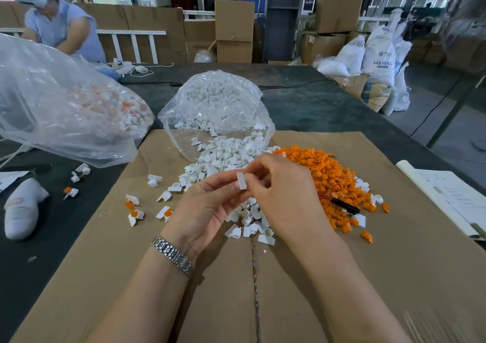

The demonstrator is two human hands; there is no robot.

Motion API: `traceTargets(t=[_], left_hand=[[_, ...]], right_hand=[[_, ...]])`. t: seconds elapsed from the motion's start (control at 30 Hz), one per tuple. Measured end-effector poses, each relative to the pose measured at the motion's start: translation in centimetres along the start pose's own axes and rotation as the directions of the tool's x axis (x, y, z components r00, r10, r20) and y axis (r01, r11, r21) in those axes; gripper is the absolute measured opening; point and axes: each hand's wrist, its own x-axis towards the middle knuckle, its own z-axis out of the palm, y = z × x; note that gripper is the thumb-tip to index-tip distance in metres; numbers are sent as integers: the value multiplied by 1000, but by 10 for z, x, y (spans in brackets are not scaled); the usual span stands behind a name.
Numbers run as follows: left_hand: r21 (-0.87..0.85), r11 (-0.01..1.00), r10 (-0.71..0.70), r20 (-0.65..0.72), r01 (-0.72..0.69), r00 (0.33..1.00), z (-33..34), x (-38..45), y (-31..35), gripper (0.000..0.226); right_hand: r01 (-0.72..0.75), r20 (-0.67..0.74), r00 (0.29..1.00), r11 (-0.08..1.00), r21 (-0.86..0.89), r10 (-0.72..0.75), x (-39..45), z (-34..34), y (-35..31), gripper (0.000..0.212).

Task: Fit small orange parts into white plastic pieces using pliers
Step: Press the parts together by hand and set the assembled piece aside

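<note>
Two bare hands meet above a sheet of brown cardboard (342,277). The left hand (207,206), with a metal link watch (172,254) at its wrist, and the right hand (281,193) pinch one white plastic piece (241,181) between their fingertips. Both sets of fingers are curled around it. It is a small, flat-sided block with smooth, matte faces. Whether an orange part already sits inside it cannot be told.

Just beyond the hands lies a heap of white pieces (223,156), angular with short round collars, spilling from an open clear plastic bag (218,101). To the right of the right hand is a pile of small orange parts (334,174), bright and knobbly. The pliers (342,204), with dark and red handles, rest untouched on that pile, near the right hand.

To the left of the left hand, a few assembled pieces (136,212) show orange set into white. Farther left sits a large cloudy bag (65,106) holding more of them.

To do this step well, the piece probably needs turning until its socket faces up, held steady by the left fingers. The right hand is then free to take an orange part and the pliers. The pieces look slippery and light, so a firm pinch low on the body seems wise.
</note>
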Motion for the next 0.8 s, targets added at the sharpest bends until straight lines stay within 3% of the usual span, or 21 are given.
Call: traceTargets(t=[0.13,0.37,0.63,0.8], left_hand=[[-59,998,-38,7,38,999,-2,0,2,21],[-50,997,-63,-23,62,998,-2,1,2,26],[-32,998,-51,-85,49,995,-2,0,3,25],[-31,998,-57,-82,54,995,0,0,3,21]], right_hand=[[-77,153,988,961,265,37,-3,-8,8,28],[-58,84,996,948,312,34,1,-2,19,17],[21,78,996,960,279,-44,6,3,28,24],[-52,85,996,891,452,15,0,9,36,30]])
